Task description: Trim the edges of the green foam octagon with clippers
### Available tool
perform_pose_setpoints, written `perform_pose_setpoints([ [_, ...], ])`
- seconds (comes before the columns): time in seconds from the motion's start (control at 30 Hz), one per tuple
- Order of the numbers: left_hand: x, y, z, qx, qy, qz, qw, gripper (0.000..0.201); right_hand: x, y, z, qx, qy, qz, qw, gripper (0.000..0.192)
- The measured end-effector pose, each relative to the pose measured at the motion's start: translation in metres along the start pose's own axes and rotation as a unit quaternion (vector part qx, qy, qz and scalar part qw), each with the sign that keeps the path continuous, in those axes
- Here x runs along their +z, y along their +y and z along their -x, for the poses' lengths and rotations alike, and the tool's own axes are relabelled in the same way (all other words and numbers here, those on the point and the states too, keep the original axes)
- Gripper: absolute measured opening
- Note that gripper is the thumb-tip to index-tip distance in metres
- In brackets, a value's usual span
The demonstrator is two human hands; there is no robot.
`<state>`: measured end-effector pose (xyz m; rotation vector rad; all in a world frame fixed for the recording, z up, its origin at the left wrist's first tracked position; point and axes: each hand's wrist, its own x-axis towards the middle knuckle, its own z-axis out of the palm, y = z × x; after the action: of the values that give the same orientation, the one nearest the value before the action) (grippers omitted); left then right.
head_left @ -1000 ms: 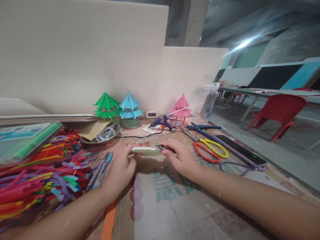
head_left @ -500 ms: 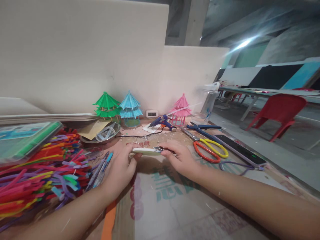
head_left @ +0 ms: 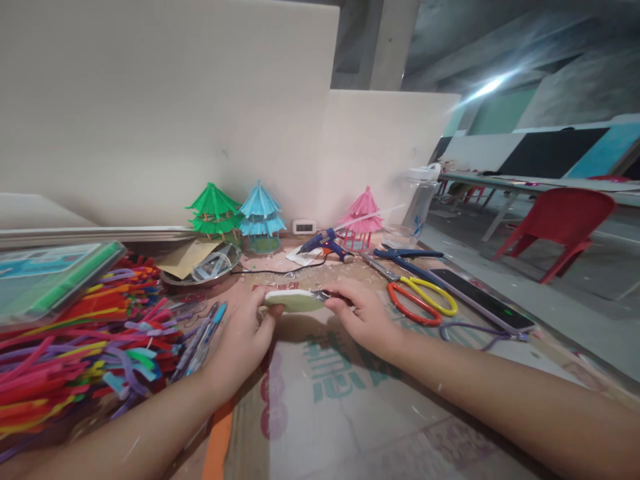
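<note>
Cardboard-covered worktable (head_left: 350,413): flat pale-green oval foam piece (head_left: 293,300) is pinched by left hand (head_left: 243,337); small metal cutter (head_left: 323,295) is clamped in right hand (head_left: 363,317).

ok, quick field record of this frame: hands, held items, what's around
left hand: grips left end of pale flat disc
right hand: holds small metal cutter at the disc's right edge
surface: printed cardboard sheet
left side: pile of coloured pipe cleaners, pens
right side: orange-yellow scissors, phone
back: green, blue and pink paper pagodas, blue glue gun
</note>
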<state>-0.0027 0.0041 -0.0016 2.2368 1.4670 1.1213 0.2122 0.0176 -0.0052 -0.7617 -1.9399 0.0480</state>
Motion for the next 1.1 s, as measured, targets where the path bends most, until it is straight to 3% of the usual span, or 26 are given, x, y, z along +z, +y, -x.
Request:
perform_pose_setpoints([
  [0.83, 0.0007, 0.0018, 0.0025, 0.029, 0.002, -0.025, 0.999, 0.017, -0.0042, -0.0054, -0.002, -0.045, 0.005, 0.063, 0.997, 0.031],
  [1.1, 0.0024, 0.0043, 0.004, -0.004, 0.024, 0.012, 1.0, 0.018, 0.001, -0.0007, -0.0012, 0.005, 0.006, 0.03, 1.0, 0.025],
])
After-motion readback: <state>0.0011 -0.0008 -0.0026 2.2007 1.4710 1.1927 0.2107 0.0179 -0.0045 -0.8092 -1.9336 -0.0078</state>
